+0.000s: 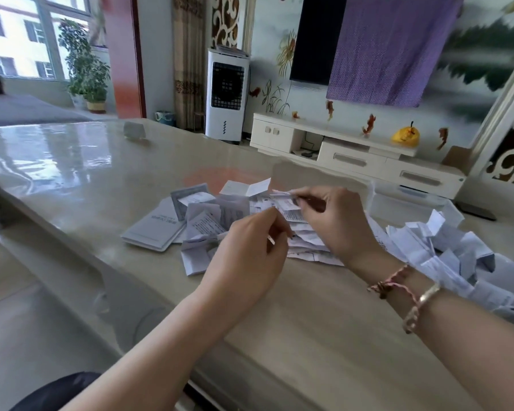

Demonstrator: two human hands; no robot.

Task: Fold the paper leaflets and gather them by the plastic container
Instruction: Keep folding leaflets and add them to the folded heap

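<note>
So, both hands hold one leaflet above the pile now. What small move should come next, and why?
Probably bring the two pinched ends together to finish the fold. The left hand and right hand each pinch an end of the same creased leaflet, held over the folded leaflets on the table. It seems not yet flat, so placing it near the plastic container would be too early.

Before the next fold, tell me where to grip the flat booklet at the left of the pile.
Grip the booklet by its bare left edge, coming from the left. It lies flat on the table and leaflets overlap its right side. The left hand is nearer, but both hands pinch a leaflet now.
</note>
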